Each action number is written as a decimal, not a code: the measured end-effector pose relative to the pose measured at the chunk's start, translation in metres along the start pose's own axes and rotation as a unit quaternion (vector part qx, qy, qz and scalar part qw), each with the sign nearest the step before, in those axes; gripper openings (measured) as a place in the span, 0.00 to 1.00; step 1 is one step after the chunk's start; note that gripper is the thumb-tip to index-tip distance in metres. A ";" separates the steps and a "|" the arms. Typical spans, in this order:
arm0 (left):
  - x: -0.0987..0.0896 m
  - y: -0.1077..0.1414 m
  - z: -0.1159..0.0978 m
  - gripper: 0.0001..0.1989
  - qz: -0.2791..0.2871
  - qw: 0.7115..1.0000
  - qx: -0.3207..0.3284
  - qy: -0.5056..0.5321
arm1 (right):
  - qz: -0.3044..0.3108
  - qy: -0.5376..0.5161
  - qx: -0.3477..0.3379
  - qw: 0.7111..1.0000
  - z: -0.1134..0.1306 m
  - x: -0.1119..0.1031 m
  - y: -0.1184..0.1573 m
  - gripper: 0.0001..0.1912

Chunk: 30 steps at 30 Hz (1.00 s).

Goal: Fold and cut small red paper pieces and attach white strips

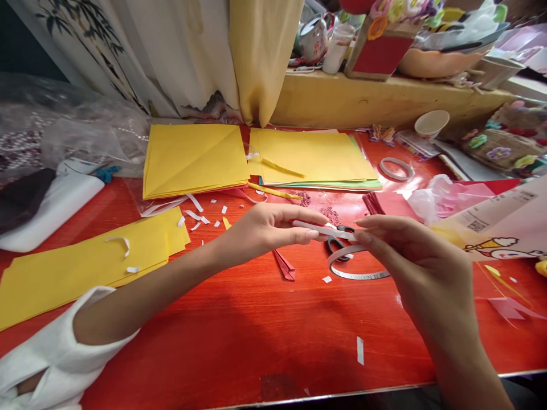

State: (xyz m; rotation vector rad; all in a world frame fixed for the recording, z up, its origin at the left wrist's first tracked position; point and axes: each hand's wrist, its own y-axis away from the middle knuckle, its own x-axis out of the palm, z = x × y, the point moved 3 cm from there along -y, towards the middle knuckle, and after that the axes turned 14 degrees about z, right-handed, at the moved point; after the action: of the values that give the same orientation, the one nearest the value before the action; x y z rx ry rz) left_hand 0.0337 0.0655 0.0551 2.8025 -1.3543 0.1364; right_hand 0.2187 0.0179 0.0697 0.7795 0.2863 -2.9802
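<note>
So the white tape roll (359,275) is up over the desk (239,341), a bit right of centre and well in from the near edge. The left hand (286,228) pinches one end of a white strip (323,229), thumb flat against fingers. The right hand (414,256) has thumb and fingertips closed on the roll and the strip's other end. Fair warning: those fingers cover where strip meets roll, so I can't tell if it's attached or a loose bit.

What I'd worry about: uneven pulling could twist the strip and, if it's sticky, fold it onto itself. The roll only sits in a fingertip grip, so a hard tug might pop it free and send it toward the near edge. And the black-handled scissors (329,245) lie right below, so a sagging strip could catch on the handles.

Further out, white scraps (194,215) litter the desk toward the far left; anything tacky going down there probably picks them up. The left forearm passes close to the yellow strips (85,256) by the left edge, and the loose white sleeve (100,327) could drag them askew. The big yellow stacks (194,159) along the far edge look safe enough.
</note>
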 end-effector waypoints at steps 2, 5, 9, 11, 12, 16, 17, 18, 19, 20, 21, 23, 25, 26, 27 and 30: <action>0.000 0.000 0.000 0.12 -0.008 1.000 0.002 0.004 | 0.000 0.000 0.002 1.000 0.000 0.000 0.000 0.06; -0.001 0.000 0.000 0.12 -0.017 1.000 0.002 0.001 | 0.012 0.000 0.005 1.000 -0.001 0.000 -0.001 0.07; -0.001 0.000 0.001 0.12 -0.015 1.000 0.008 0.001 | 0.020 -0.009 0.013 1.000 -0.002 0.000 -0.001 0.07; -0.001 0.000 0.001 0.12 -0.013 1.000 0.012 0.002 | 0.012 -0.014 0.020 1.000 -0.001 0.001 -0.001 0.06; -0.001 0.000 0.001 0.12 -0.013 1.000 0.014 0.002 | 0.006 -0.014 0.022 1.000 0.000 0.002 -0.001 0.06; -0.001 0.001 0.001 0.11 -0.016 1.000 0.016 0.007 | -0.001 -0.008 0.025 1.000 0.002 0.004 0.000 0.06; -0.001 0.001 0.001 0.11 -0.017 1.000 0.016 0.009 | -0.001 -0.006 0.025 1.000 0.003 0.004 -0.001 0.05; -0.001 0.001 0.001 0.11 -0.017 1.000 0.017 0.011 | -0.002 -0.004 0.024 1.000 0.003 0.004 -0.001 0.05; -0.001 0.000 0.000 0.10 -0.018 1.000 0.017 0.012 | -0.003 -0.003 0.024 1.000 0.003 0.004 -0.001 0.05; -0.001 0.000 0.000 0.10 -0.018 1.000 0.017 0.013 | -0.004 0.000 0.024 1.000 0.002 0.003 -0.001 0.04; -0.001 0.000 0.000 0.10 -0.018 1.000 0.016 0.012 | 0.000 0.002 0.023 1.000 0.002 0.003 -0.001 0.05; -0.001 0.000 0.000 0.10 -0.017 1.000 0.015 0.010 | 0.009 0.005 0.021 1.000 0.001 0.003 -0.001 0.05; -0.001 0.000 -0.001 0.10 -0.018 1.000 0.013 0.003 | 0.015 0.009 0.019 1.000 0.001 0.003 -0.001 0.06; -0.001 0.000 -0.001 0.09 -0.020 1.000 0.012 -0.004 | 0.014 0.011 0.019 1.000 0.001 0.002 -0.001 0.06; -0.001 0.000 -0.002 0.09 -0.023 1.000 0.012 -0.014 | 0.010 0.012 0.019 1.000 0.001 0.002 -0.001 0.06; -0.001 0.001 -0.003 0.09 -0.034 0.999 0.008 -0.038 | 0.016 0.017 0.021 1.000 0.001 0.002 -0.001 0.06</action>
State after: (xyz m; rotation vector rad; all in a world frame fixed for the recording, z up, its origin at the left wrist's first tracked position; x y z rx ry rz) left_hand 0.0321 0.0661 0.0576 2.8913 -1.2770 0.0404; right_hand 0.2168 0.0183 0.0698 0.8322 0.2116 -2.9536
